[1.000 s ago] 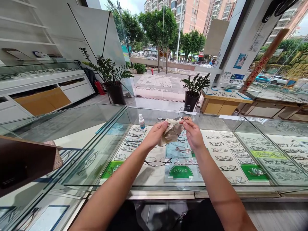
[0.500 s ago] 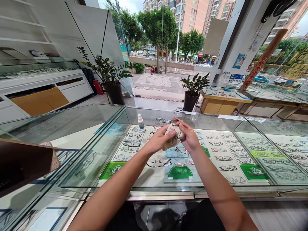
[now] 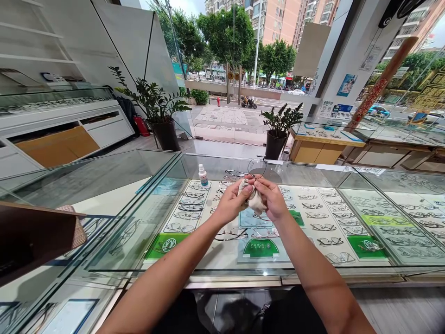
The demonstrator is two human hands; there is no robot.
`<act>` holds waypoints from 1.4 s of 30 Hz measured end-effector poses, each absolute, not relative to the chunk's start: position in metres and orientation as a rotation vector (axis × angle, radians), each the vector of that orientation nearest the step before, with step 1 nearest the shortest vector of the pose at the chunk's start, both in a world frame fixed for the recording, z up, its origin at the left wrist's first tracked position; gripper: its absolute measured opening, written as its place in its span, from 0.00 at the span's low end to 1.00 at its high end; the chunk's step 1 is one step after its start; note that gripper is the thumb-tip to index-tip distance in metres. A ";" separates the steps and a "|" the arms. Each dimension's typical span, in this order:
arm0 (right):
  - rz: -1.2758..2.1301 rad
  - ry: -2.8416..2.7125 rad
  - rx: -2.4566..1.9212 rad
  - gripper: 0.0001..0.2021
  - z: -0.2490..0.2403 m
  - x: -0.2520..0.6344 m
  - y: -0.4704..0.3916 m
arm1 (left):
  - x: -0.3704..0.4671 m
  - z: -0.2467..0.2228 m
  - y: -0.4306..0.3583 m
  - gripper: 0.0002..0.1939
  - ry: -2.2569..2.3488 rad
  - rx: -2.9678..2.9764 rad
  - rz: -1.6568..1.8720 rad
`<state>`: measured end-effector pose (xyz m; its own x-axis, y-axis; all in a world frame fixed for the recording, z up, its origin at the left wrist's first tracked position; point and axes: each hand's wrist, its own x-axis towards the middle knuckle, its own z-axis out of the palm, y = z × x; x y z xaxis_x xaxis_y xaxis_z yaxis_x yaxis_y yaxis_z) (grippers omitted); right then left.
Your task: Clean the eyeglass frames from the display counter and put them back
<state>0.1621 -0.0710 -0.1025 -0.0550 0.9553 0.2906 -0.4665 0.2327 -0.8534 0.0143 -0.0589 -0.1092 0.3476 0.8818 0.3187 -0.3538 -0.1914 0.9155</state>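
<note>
While your two bare hands work close together over a glass display counter (image 3: 212, 260), a few things differ from a second ago. Your left hand (image 3: 232, 202) now pinches a gathered bundle, where the beige cloth (image 3: 257, 203) was spread out wider. The glasses (image 3: 257, 169) have shifted a little to the left, and your right hand (image 3: 276, 200) has come in closer to the left one.

Going left to right, your left hand is closed, its thumb and fingers pressing on the cloth. Your right hand is also closed, its fingertips pinching the glasses, with the cloth right beside them. Part of the cloth hangs down between your palms.

One round lens of the glasses rises above your fingertips, up and to the left of your right hand; the rest is hidden by cloth and fingers.

A small white bottle (image 3: 203, 177) with a blue label stands upright to the left, well apart from your left hand. Nearer to you, below your hands, is a green half-round sign (image 3: 260, 249). Rows of eyeglass frames (image 3: 323, 227) lie under the glass to the right.
</note>
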 end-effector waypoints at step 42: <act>1.158 -1.014 -0.651 0.07 -0.100 0.163 -0.072 | 0.007 -0.104 -0.057 0.27 0.580 1.334 1.089</act>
<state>0.1634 -0.0720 -0.1003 0.0664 0.9494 0.3071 -0.4294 0.3050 -0.8501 0.0072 -0.0572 -0.1039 0.4262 0.8728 0.2378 -0.2898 -0.1173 0.9499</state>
